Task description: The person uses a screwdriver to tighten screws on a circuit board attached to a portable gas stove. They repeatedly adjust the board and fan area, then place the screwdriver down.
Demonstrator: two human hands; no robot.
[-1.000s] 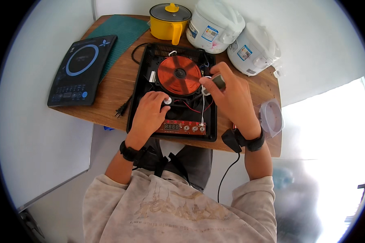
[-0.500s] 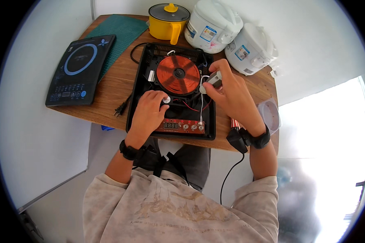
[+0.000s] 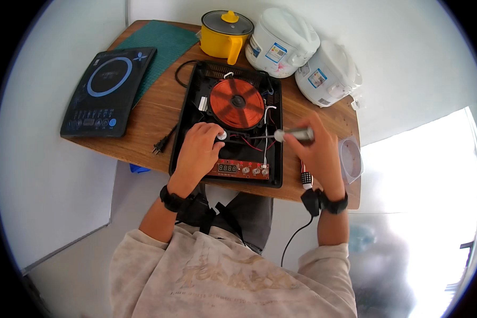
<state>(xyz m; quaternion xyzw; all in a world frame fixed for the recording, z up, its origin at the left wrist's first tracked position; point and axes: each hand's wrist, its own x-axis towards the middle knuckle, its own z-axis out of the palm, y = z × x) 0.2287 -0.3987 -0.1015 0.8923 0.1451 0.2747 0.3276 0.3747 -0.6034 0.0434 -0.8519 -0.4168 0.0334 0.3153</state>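
Observation:
An opened induction cooker base (image 3: 181,151) lies on the table, with a copper coil (image 3: 222,108) and a red-brown control board (image 3: 237,169) inside its black casing. At the coil's near edge, the thumb and forefinger of my left hand (image 3: 199,148) close around a small white round part (image 3: 222,136). My right hand (image 3: 319,153) grips a screwdriver (image 3: 297,134) by its grey handle. Its shaft lies almost level, pointing left to a black piece just below the coil, near thin red wires (image 3: 253,144). Whether the tip touches anything is hard to tell.
A cooker's black glass top (image 3: 103,95) rests at the left, partly over a green cutting mat (image 3: 161,40). Behind stand a yellow pot (image 3: 217,45) and two white rice cookers (image 3: 283,42). A clear plastic tub (image 3: 351,159) sits at the right edge; a power plug (image 3: 160,146) lies left.
My right hand has come down and to the right, tipping the screwdriver from slanted to nearly level. The left hand stays at the white round part. The whole view has shifted slightly.

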